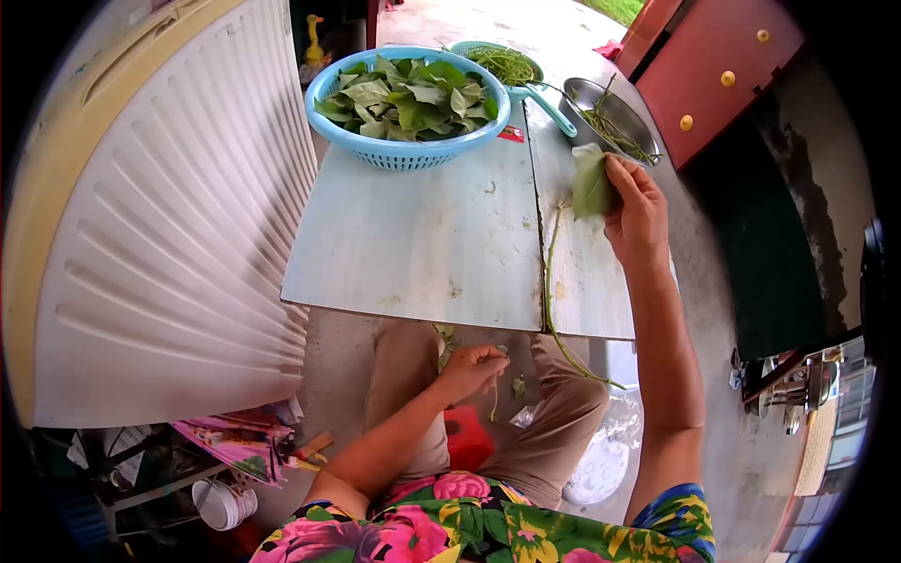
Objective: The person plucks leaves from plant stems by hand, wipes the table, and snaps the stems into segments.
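Observation:
My right hand is raised over the table's right side, its thumb and fingers pinched on a green leaf. Just below that leaf, a long green stem lies across the table and droops past the front edge; I cannot tell whether it joins the leaf. Between my knees, below the table edge, my left hand is closed, with a thin pale strand hanging from its fingertips. At the back of the table stands a blue plastic basket heaped with green leaves.
Behind the blue basket, a green strainer with a handle holds cut green stems. A metal bowl with more stems stands at the back right. The pale table has a dark seam. A ribbed white panel stands close on the left.

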`<state>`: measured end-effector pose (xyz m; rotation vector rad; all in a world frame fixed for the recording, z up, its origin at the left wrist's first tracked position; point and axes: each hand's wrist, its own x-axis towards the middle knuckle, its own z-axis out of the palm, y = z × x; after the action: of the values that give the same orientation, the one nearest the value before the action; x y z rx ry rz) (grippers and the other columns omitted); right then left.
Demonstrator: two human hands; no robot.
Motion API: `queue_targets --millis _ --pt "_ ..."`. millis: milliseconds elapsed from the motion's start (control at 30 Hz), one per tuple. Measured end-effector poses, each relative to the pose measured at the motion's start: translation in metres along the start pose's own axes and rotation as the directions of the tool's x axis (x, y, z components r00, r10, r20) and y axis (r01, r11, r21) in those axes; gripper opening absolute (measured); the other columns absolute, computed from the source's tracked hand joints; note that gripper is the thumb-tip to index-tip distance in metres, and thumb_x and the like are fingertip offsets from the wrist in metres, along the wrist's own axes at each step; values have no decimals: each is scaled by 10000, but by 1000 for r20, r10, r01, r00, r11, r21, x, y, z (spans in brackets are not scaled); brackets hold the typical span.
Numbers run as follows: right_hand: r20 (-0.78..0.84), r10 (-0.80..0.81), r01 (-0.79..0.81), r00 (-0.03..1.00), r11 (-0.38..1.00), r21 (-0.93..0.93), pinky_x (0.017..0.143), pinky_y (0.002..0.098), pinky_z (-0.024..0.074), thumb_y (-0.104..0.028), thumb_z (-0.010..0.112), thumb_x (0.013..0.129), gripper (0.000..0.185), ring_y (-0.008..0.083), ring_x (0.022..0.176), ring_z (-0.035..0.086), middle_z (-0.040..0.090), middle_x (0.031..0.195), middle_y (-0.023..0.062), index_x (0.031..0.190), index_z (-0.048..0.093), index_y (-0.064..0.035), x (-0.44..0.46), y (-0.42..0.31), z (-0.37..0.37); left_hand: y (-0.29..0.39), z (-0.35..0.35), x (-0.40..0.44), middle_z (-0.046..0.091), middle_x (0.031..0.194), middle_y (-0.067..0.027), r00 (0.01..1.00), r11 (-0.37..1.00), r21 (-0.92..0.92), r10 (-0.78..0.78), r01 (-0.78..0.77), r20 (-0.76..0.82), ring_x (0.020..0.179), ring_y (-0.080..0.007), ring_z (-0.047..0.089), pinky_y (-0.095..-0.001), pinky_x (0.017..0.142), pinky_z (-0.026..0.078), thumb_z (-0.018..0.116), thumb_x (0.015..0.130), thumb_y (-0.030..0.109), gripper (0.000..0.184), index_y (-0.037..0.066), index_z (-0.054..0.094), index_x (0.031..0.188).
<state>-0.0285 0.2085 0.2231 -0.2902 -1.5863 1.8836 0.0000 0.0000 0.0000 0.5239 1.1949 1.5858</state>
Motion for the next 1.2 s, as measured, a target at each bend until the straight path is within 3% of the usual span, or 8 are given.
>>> queue_targets --millis 167,500,567,633,867,967,1033,1200 --pt "-53 113 -110 992 992 59 529 232 487 -111 566 815 111 124 646 564 591 790 55 878 580 -21 85 22 48 3 -18 0 567 699 -33 994 999 -36 -29 26 -107 509 -60 524 -191 422 435 555 834 152 173 -13 566 885" --pt "5 103 -100 995 979 -178 598 248 497 -197 563 822 229 161 722 570 583 862 96 947 571 -5 158 56 135 12 -29 6 564 708 -41 992 966 -259 -38 6 -119 514 -71 532 -191 425 442 550 837 157 158 -1 558 840" --pt "79 -90 116 993 883 -454 625 235 477 -238 556 824 275 156 717 567 585 855 92 964 571 -2 153 53 126 10 -29 6 565 705 -41 992 965 -261 -28 -6 -125 522 -77 536 -200 432 448 551 836 164 163 2 559 842" --pt "90 -113 142 990 868 -475 623 219 457 -234 531 840 273 128 705 562 592 840 77 977 569 -1 126 39 117 8 -29 8 568 706 -42 991 957 -291 -46 7 -126 526 -82 541 -207 438 454 554 834 167 161 6 558 845" --pt "429 414 -37 803 752 -658 507 201 422 -225 529 851 221 56 614 527 595 717 38 880 603 -19 -46 -18 58 7 -25 6 589 725 -54 984 870 -461 -167 175 59 557 -110 576 -229 477 489 557 828 161 133 38 545 876" --pt "716 314 608 623 381 -696 523 288 450 -196 583 763 145 167 628 574 555 716 72 858 567 -88 -126 -10 28 7 -19 5 593 732 -60 973 828 -514 -166 226 162 571 -113 590 -221 489 503 544 837 151 121 38 545 878" --pt "727 290 705 623 196 -682 551 319 454 -193 590 712 148 212 662 562 528 704 52 824 541 -109 -167 11 6 4 -15 5 589 727 -61 959 805 -529 -171 269 227 567 -112 590 -213 489 505 538 840 150 122 35 547 881" --pt "689 294 665 662 195 -721 560 309 455 -216 598 701 186 202 658 552 516 676 39 836 537 -105 -208 43 -32 -6 -9 7 579 769 -40 915 825 -434 -224 362 337 611 -114 548 -239 542 461 568 818 153 129 47 563 891"
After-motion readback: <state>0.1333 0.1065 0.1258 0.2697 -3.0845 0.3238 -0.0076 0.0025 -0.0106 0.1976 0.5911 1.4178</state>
